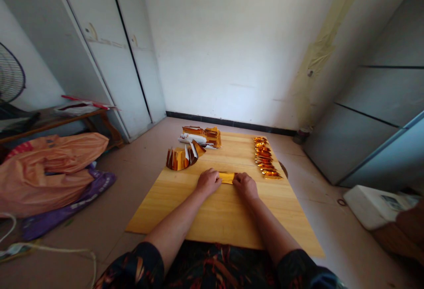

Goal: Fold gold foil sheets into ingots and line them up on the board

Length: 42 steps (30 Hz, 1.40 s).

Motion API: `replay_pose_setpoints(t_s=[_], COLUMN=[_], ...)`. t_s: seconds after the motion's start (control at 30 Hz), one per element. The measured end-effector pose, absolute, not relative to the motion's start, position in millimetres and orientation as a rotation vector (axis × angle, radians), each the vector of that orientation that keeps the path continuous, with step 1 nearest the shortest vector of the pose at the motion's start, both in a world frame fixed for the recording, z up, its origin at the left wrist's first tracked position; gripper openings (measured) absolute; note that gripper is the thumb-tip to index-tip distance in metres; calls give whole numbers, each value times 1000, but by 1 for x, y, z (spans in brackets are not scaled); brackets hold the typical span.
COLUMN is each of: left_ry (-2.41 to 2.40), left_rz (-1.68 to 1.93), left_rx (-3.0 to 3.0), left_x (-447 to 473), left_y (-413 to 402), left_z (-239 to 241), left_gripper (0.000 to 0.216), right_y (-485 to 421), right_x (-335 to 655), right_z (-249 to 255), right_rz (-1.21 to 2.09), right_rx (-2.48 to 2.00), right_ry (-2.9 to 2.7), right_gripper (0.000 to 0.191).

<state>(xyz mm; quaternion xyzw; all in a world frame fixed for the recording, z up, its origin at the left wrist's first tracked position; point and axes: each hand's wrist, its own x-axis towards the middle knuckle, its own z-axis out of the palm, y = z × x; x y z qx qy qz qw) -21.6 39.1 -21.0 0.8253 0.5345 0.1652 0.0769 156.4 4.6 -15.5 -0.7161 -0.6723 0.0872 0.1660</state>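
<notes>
Left hand (209, 181) and right hand (245, 186) grip opposite ends of a gold foil strip (227, 178) over the middle of the wooden tabletop (225, 218). Beyond: curled foil sheets (179, 159), left; folded foil pieces (264, 157) in a row, right; white wall (225, 59) behind.

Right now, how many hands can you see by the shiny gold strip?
2: the left hand is at the left end of the gold strip, and the right hand is at its right end. No other hands show.
</notes>
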Motion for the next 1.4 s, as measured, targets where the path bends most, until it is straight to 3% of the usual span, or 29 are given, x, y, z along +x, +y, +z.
replay_pose_setpoints(t_s=[0.73,0.97,1.07,1.4], left_ry=[1767,1607,1476,1196], left_rz=[393,537,505,536], left_rx=[2447,2677,2759,2753], left_x=[-17,-13,-11,-38], left_y=[35,27,28,29], left_z=[-20,-19,-22,-26], left_gripper=[10,10,22,26], right_y=[6,5,10,10], right_x=[153,142,138,132], right_z=[-18,-12,-10,-5], right_rz=[150,-62,20,283], right_rx=[-2111,-1847,-1878,-2156], right_ry=[-1961,-2319,-2358,-1977], right_gripper=[14,16,21,19])
